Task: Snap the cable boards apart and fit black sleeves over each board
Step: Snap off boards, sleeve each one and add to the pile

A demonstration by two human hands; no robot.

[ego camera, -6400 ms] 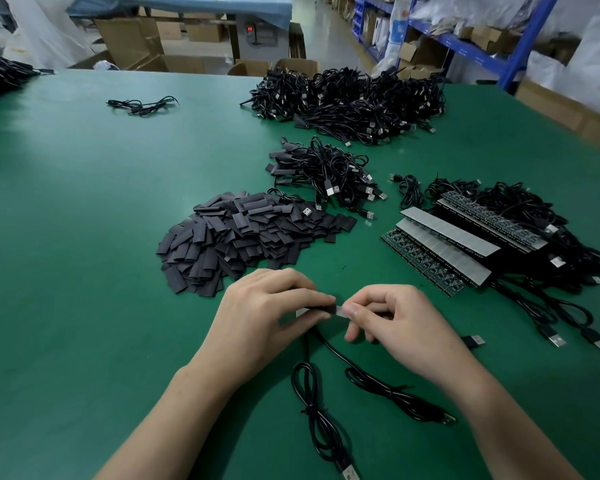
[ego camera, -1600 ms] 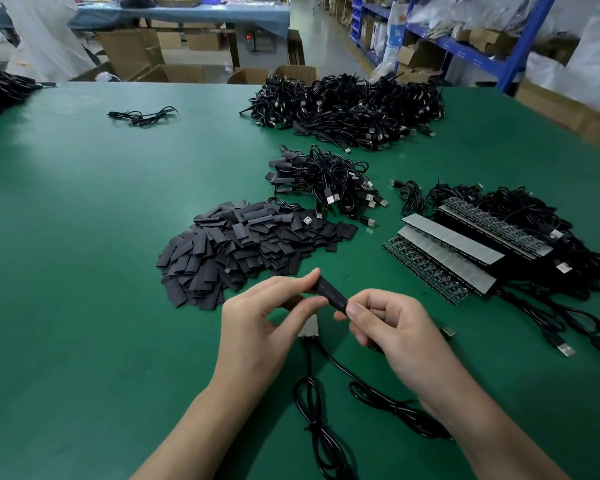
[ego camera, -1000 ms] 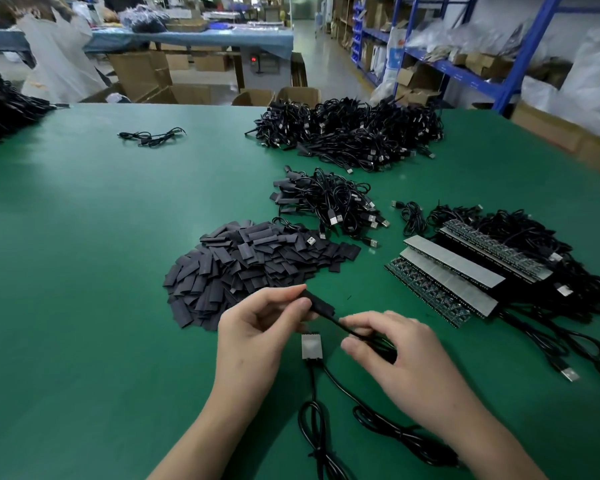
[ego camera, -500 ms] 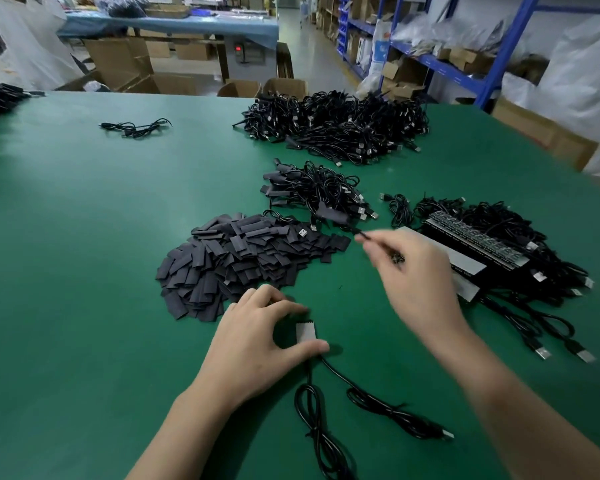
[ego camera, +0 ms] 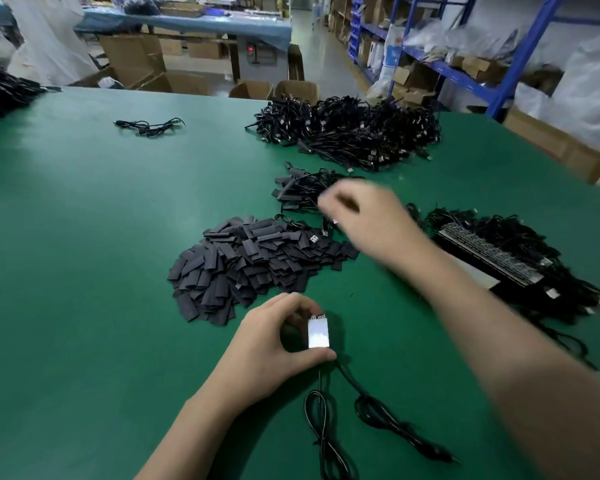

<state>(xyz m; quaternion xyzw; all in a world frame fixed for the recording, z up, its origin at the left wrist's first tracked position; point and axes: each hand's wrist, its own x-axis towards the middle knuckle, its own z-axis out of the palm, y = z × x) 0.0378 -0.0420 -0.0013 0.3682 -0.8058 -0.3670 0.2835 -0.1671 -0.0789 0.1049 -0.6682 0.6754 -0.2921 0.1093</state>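
The green table is carrying a heap of black sleeves. The right hand is hovering, blurred, over a small cable bundle beyond the heap; its grip cannot be told. The left hand is pinching a white-faced board between thumb and forefinger, near the heap

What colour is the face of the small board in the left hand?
Whitish board, dark strip along its top; head view.

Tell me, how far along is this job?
Done: sleeved cables piled mid-table. In hand: the left hand pinches a bare board; the right hand, blurred, is over that pile. Left: unsnapped board panels and a heap of black sleeves.
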